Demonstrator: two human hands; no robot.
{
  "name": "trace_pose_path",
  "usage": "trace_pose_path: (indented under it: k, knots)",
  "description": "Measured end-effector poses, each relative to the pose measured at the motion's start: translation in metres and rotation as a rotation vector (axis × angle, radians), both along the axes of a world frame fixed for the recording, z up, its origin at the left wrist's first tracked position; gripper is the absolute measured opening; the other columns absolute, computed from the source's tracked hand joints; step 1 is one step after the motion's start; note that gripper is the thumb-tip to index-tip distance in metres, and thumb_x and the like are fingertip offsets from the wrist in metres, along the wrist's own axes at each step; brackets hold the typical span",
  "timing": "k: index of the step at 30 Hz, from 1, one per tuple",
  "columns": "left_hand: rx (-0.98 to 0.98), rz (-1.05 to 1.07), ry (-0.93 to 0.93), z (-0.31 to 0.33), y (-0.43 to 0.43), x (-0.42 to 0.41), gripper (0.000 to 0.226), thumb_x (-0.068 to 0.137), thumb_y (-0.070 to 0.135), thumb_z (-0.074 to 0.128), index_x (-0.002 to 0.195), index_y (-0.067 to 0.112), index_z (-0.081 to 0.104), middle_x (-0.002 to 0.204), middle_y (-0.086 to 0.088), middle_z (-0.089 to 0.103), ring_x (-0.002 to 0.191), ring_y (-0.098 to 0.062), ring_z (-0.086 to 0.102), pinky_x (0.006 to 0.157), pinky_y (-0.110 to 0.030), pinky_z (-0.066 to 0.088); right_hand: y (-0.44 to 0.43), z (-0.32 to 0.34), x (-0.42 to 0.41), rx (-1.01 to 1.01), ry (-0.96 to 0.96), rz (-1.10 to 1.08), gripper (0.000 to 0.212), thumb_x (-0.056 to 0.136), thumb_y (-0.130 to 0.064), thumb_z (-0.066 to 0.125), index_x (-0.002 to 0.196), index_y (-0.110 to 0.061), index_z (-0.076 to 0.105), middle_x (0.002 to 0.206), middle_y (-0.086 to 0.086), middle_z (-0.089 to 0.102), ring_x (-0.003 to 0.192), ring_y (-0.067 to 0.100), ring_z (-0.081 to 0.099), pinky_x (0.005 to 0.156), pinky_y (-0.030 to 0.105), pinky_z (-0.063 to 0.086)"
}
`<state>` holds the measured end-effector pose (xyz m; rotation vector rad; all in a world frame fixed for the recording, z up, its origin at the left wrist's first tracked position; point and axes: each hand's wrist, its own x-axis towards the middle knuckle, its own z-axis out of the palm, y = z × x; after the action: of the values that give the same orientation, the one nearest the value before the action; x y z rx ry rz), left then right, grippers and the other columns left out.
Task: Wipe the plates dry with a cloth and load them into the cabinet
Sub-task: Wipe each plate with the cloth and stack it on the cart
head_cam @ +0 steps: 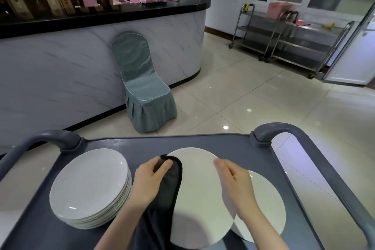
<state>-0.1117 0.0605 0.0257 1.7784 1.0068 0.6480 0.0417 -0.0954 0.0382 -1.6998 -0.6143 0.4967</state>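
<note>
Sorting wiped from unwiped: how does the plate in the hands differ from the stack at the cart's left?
The held plate is one plate; the stack is several piled together. The held plate overlaps another plate; the stack sits alone at the left of the cart. The left hand grips a dark cloth on the held plate and the right hand touches its rim; nothing touches the stack. Both are white and round.

Plate stack (pixel 87 184) on cart (pixel 203 140), left side. Middle plate (pixel 203 199) overlaps another plate (pixel 263 209) at right. Cloth (pixel 170 184) on middle plate's left edge, under left hand (pixel 146 180); right hand (pixel 235 184) on right edge. Chair (pixel 142 87) beyond cart, against counter (pixel 60 63). Trolleys (pixel 284 36) far right.
</note>
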Motion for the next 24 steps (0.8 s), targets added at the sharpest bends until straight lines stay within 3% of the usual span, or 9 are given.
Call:
trace_pose_path:
  k: [3,6,8,10,13,16,21,24]
  knots:
    - [0.162,-0.272,0.073,0.021,0.010,0.006,0.026,0.087,0.029,0.072,0.064,0.025,0.061,0.059,0.015,0.061,0.058,0.003,0.052,0.059,-0.012,0.040,0.006,0.003,-0.007,-0.020,-0.068,0.149,0.045,0.097,-0.027,0.060,0.059,-0.020,0.038,0.060,-0.010,0.033,0.059,0.008,0.029,0.051,0.020,0.025]
    - [0.218,-0.464,0.145,0.031,0.011,0.012,0.021,0.084,0.032,0.075,0.069,0.024,0.063,0.065,0.007,0.064,0.061,0.002,0.052,0.061,-0.015,0.040,0.013,0.011,-0.011,-0.063,-0.154,0.300,0.041,0.095,-0.032,0.063,0.063,-0.012,0.045,0.062,0.001,0.037,0.062,0.008,0.032,0.056,0.026,0.027]
    - [0.162,-0.353,0.054,0.028,0.009,0.009,0.018,0.087,0.028,0.073,0.071,0.024,0.066,0.068,0.007,0.067,0.063,0.003,0.054,0.063,-0.014,0.042,0.012,0.018,-0.005,-0.028,-0.127,0.235,0.041,0.095,-0.029,0.064,0.061,-0.014,0.046,0.061,0.000,0.038,0.061,0.008,0.033,0.055,0.024,0.027]
    - [0.056,-0.083,-0.060,0.016,0.004,0.001,0.023,0.090,0.026,0.068,0.067,0.024,0.065,0.065,0.010,0.066,0.062,0.002,0.055,0.061,-0.013,0.043,0.009,0.022,0.002,0.012,-0.072,0.071,0.046,0.095,-0.026,0.064,0.057,-0.022,0.038,0.060,-0.007,0.033,0.059,0.010,0.029,0.052,0.021,0.026]
    - [-0.122,0.166,-0.045,0.000,-0.007,-0.005,0.029,0.093,0.028,0.064,0.067,0.015,0.061,0.061,0.007,0.063,0.062,-0.006,0.054,0.057,-0.016,0.041,0.008,0.020,0.006,0.016,0.017,-0.086,0.049,0.095,-0.027,0.062,0.059,-0.021,0.030,0.062,-0.005,0.028,0.060,0.012,0.026,0.053,0.024,0.023]
    - [-0.068,0.090,-0.012,0.002,-0.004,-0.009,0.025,0.093,0.024,0.066,0.068,0.020,0.064,0.064,0.018,0.067,0.061,0.005,0.057,0.059,-0.010,0.043,0.005,0.020,0.006,-0.011,-0.028,0.036,0.044,0.097,-0.023,0.060,0.057,-0.017,0.044,0.059,-0.008,0.037,0.058,0.009,0.032,0.051,0.018,0.028]
    - [0.130,-0.367,0.103,0.028,0.004,0.000,0.015,0.085,0.027,0.074,0.071,0.027,0.070,0.068,0.012,0.069,0.062,0.006,0.056,0.061,-0.009,0.041,0.015,0.026,-0.011,-0.100,-0.186,0.330,0.035,0.094,-0.024,0.066,0.066,-0.004,0.057,0.064,0.010,0.045,0.062,0.006,0.037,0.058,0.026,0.031]
    - [0.108,-0.285,0.064,0.031,0.009,0.000,0.016,0.087,0.028,0.072,0.073,0.020,0.070,0.068,0.006,0.068,0.061,0.003,0.054,0.063,-0.014,0.043,0.017,0.030,-0.008,-0.055,-0.171,0.220,0.043,0.093,-0.024,0.066,0.056,-0.017,0.045,0.059,0.003,0.035,0.060,0.008,0.031,0.055,0.027,0.027]
